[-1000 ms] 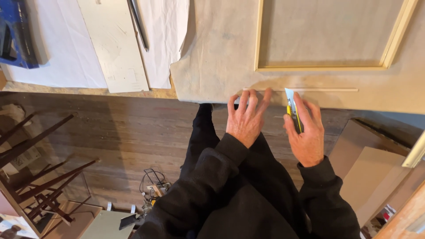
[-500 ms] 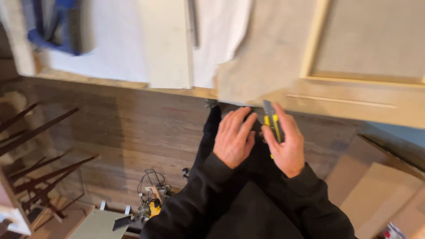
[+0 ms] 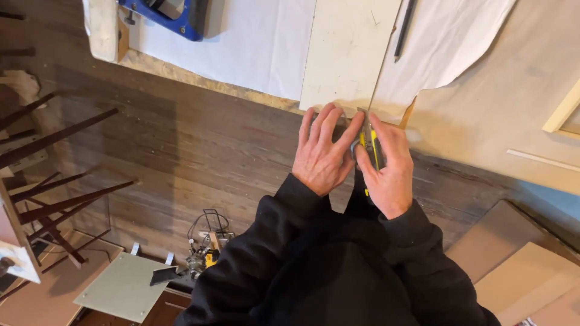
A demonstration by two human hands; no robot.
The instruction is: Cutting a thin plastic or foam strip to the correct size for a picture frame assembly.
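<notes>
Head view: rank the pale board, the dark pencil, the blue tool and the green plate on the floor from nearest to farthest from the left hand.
From the left hand:
1. Pale board, under its fingertips at the bench edge.
2. Dark pencil, up and to the right, on the white sheet.
3. Green plate, lower left on the floor, and blue tool, top left: too close to call.

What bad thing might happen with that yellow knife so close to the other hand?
The left hand lies flat on the pale board, its fingers right beside the yellow utility knife in the right hand. If the blade slips sideways, it might nick those fingers. Both hands work at the very edge of the workbench, so the board might shift and spoil the cut.
</notes>
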